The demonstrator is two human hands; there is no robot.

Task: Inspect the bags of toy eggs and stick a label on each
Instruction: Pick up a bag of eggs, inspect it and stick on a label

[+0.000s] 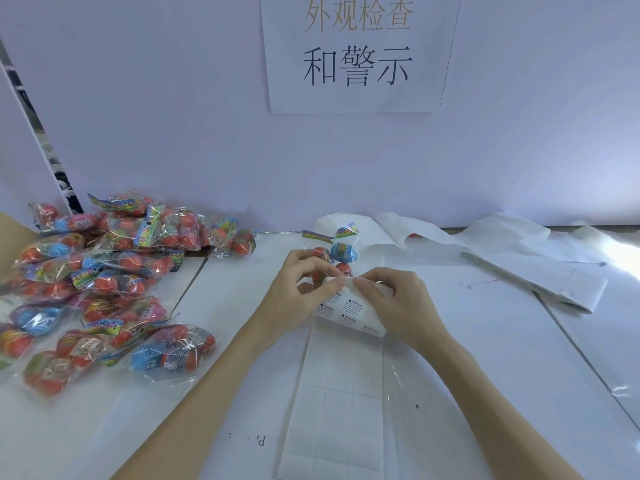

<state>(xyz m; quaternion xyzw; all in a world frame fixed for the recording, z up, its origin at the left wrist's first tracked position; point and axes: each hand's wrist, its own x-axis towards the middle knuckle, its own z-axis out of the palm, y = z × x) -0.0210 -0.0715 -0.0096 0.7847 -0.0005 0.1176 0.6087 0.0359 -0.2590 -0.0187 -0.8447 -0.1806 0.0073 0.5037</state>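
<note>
- We see the left hand (294, 289) curled around a clear bag of toy eggs (334, 259) at the middle of the white tabletop (485, 341), red and blue eggs showing past the fingers.
- The right hand (391, 299) pinches the top edge of a label sheet (349, 313) printed with warning labels, just beside the bag.
- A long strip of backing paper (336, 410) trails toward us.
- A pile of bagged eggs (104, 271) lies at left; loose paper strips (519, 258) at right.
- A sign (356, 53) hangs on the wall.
</note>
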